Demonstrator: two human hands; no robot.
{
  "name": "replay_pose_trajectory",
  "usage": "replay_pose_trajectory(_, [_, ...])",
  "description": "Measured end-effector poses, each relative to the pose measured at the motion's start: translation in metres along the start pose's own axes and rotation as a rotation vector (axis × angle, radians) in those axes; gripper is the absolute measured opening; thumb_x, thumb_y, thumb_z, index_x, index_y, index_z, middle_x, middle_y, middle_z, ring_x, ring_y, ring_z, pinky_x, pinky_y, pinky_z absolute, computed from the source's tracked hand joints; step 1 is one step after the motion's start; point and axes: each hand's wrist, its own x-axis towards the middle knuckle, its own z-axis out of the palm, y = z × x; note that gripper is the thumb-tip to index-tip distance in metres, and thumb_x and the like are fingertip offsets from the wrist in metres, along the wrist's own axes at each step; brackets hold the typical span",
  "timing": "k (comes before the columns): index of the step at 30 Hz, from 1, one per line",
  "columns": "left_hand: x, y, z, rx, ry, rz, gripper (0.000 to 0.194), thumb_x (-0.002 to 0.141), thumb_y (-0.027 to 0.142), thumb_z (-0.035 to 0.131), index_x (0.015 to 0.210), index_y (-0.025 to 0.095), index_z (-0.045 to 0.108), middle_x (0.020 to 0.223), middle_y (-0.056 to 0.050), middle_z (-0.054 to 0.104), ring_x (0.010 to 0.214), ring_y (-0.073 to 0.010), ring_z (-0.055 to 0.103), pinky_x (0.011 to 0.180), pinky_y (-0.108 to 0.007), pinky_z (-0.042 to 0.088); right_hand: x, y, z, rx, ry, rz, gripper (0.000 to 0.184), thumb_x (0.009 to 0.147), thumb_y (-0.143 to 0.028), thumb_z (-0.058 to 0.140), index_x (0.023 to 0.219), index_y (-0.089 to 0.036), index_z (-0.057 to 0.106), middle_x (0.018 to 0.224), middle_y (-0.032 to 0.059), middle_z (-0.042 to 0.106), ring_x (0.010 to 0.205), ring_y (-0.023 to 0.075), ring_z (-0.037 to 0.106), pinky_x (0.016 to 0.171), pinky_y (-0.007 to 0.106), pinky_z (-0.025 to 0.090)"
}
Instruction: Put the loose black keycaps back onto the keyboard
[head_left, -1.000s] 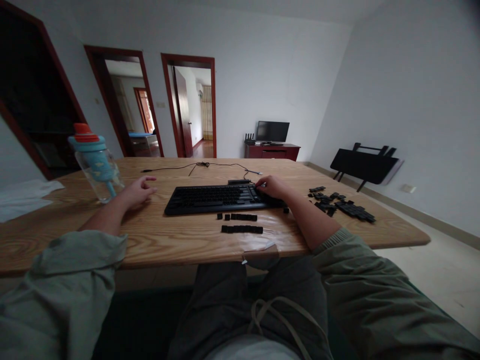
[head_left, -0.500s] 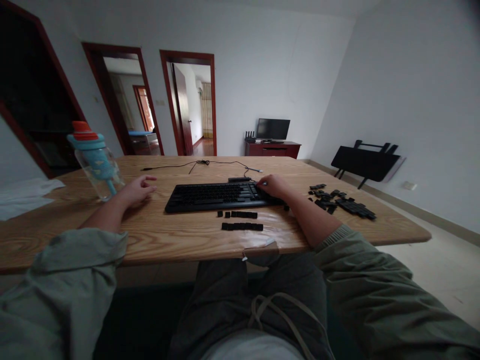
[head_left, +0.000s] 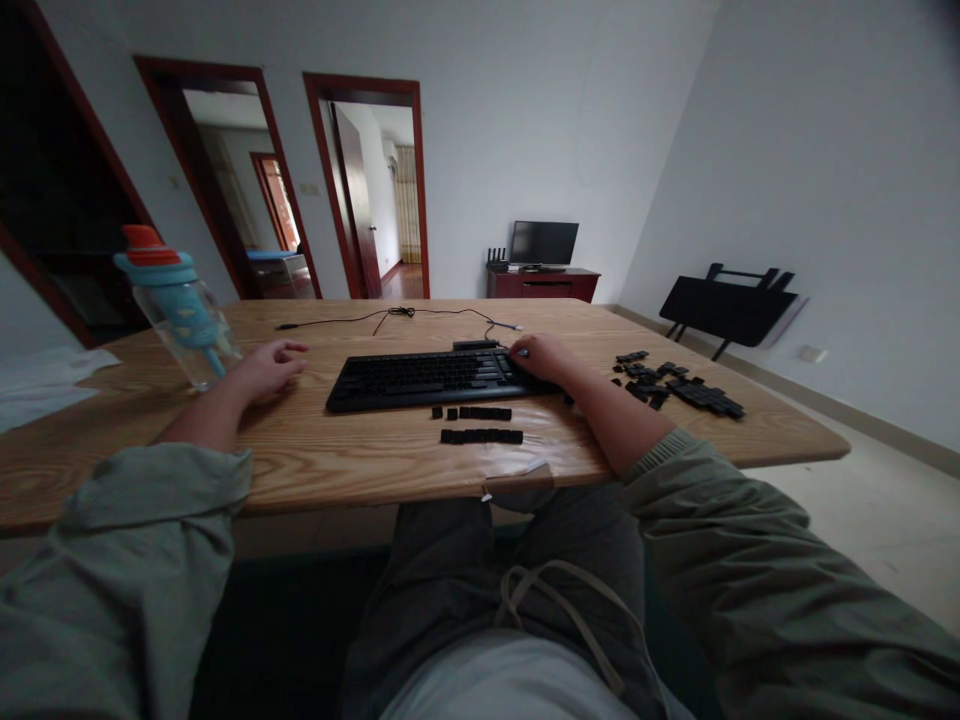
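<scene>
A black keyboard (head_left: pixel 420 380) lies on the wooden table in front of me. My right hand (head_left: pixel 541 357) is over the keyboard's right end, fingers pinched together. A small pale glint shows at the fingertips, too small to name. My left hand (head_left: pixel 276 368) rests on the table left of the keyboard, holding nothing, its fingers loosely bent and apart. Two rows of loose black keycaps (head_left: pixel 481 436) lie in front of the keyboard. More black keycaps (head_left: pixel 705 398) are heaped and lined up to the right of my right forearm.
A clear bottle (head_left: pixel 184 318) with a blue and red lid stands beside my left forearm. White tissue (head_left: pixel 45 385) lies at the table's left. A thin black cable (head_left: pixel 352 319) runs behind the keyboard, near a small black bar (head_left: pixel 474 345). The table's front edge is close to my lap.
The whole view has shifted slightly, with the scene sitting a little higher and further left. My right hand stays at the keyboard's right end; my left hand keeps nearly the same pose.
</scene>
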Motion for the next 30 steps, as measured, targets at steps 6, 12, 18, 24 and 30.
replay_pose_trajectory(6, [0.001,-0.002,0.0,0.022,-0.018,-0.002,0.04,0.08,0.028,0.063,0.118,0.016,0.059,0.07,0.003,0.05,0.056,-0.0113,0.045,0.049,-0.021,0.036,-0.003,-0.002,-0.002,-0.03,-0.025,-0.013,0.031,0.09,-0.024,0.058,0.113,-0.02,0.078,0.108,0.0094,0.078,0.095,0.0218,0.071,0.083,0.026,0.049])
replay_pose_trajectory(12, [-0.002,0.0,-0.001,0.009,-0.051,-0.009,0.038,0.082,0.026,0.061,0.118,0.014,0.058,0.067,0.003,0.05,0.054,-0.0108,0.045,0.049,-0.021,0.035,-0.006,-0.011,-0.006,-0.081,-0.034,-0.035,0.027,0.086,-0.023,0.061,0.104,-0.019,0.081,0.105,0.0114,0.078,0.093,0.0232,0.07,0.082,0.027,0.048])
replay_pose_trajectory(18, [0.0,-0.003,0.0,-0.018,-0.053,-0.02,0.036,0.081,0.024,0.063,0.115,0.014,0.059,0.073,0.002,0.053,0.056,-0.0102,0.047,0.05,-0.021,0.037,-0.005,-0.014,-0.006,-0.098,-0.033,-0.018,0.029,0.086,-0.025,0.061,0.107,-0.019,0.08,0.107,0.0123,0.077,0.094,0.0251,0.07,0.082,0.029,0.048])
replay_pose_trajectory(24, [-0.006,0.002,0.002,-0.018,-0.041,-0.06,0.032,0.083,0.025,0.062,0.114,0.016,0.059,0.074,0.001,0.055,0.056,-0.0102,0.047,0.049,-0.02,0.036,-0.004,-0.014,-0.002,-0.079,-0.026,-0.006,0.028,0.086,-0.023,0.061,0.106,-0.02,0.08,0.108,0.0114,0.077,0.096,0.0258,0.07,0.083,0.029,0.049])
replay_pose_trajectory(30, [-0.009,0.01,0.005,0.017,-0.014,-0.081,0.026,0.079,0.019,0.063,0.105,0.015,0.062,0.079,-0.002,0.061,0.06,-0.0109,0.052,0.052,-0.021,0.039,-0.008,-0.013,0.001,-0.015,-0.006,0.049,0.031,0.089,-0.023,0.059,0.113,-0.019,0.079,0.112,0.0108,0.077,0.098,0.024,0.07,0.086,0.027,0.049])
